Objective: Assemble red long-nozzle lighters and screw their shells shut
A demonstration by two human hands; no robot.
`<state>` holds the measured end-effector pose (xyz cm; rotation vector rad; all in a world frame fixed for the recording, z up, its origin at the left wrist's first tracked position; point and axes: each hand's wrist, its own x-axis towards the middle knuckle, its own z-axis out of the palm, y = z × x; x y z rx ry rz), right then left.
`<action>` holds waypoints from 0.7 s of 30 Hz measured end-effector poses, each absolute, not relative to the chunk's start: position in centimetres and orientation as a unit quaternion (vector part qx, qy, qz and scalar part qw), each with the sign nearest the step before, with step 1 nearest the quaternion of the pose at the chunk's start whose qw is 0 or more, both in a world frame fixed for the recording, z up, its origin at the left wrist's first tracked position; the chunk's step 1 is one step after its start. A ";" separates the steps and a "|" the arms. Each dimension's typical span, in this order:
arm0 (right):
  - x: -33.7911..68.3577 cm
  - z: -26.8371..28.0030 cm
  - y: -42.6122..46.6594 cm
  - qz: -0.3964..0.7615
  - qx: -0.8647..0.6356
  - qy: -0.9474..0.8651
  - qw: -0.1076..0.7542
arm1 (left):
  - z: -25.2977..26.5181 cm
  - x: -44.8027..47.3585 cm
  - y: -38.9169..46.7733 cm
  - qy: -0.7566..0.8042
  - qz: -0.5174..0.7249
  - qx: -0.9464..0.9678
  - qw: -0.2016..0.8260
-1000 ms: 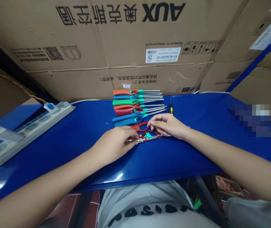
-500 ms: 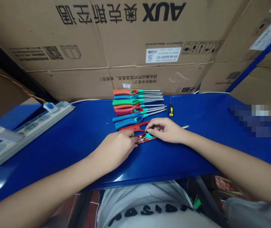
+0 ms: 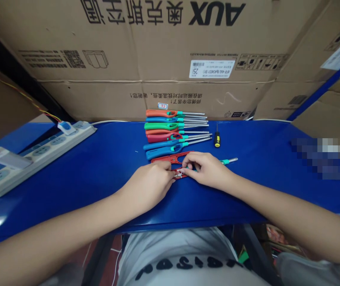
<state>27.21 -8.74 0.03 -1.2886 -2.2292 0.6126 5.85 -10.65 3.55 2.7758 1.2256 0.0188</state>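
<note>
An opened red gas lighter (image 3: 181, 176) lies on the blue table, its small inner parts bare and its metal tube reaching out to the right. My left hand (image 3: 152, 182) is closed, pinching the handle's left end. Over the middle of the same handle, my right hand (image 3: 208, 171) is closed, thumb and fingertips pressed at the inner parts; what they hold is hidden. Just behind the hands lies the loose red shell half (image 3: 174, 157), partly covered by my right fingers. Farther back, several assembled lighters (image 3: 161, 126) in orange, blue, green and red lie in a row.
A black and yellow screwdriver (image 3: 217, 140) lies right of the lighter row. On the left is a white power strip (image 3: 43, 153) with plugs and cables. A large cardboard box (image 3: 113, 93) stands along the back edge. A small numbered label (image 3: 163, 106) sits behind the lighters.
My right hand has shifted left along the open lighter, toward my left hand, covering the green trigger piece and baring the green collar near the tube. The camera view has moved slightly.
</note>
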 end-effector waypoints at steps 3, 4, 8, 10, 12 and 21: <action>27.2 0.0 -8.7 0.236 -0.478 -0.810 0.244 | 3.3 5.7 -10.5 0.400 0.030 0.914 0.061; 27.2 0.0 -8.7 0.238 -0.478 -0.809 0.243 | 3.2 5.7 -10.4 0.397 0.038 0.915 0.067; 27.3 0.0 -8.6 0.236 -0.479 -0.811 0.239 | 3.1 5.4 -9.9 0.393 0.072 0.911 0.104; 27.4 0.1 -8.5 0.241 -0.471 -0.815 0.237 | 3.1 5.3 -9.5 0.389 0.087 0.908 0.131; 27.5 0.2 -8.4 0.263 -0.463 -0.812 0.237 | 3.2 5.2 -9.2 0.382 0.097 0.905 0.161; 27.6 0.0 -8.1 0.342 -0.473 -0.774 0.246 | 3.4 5.0 -8.8 0.376 0.112 0.899 0.193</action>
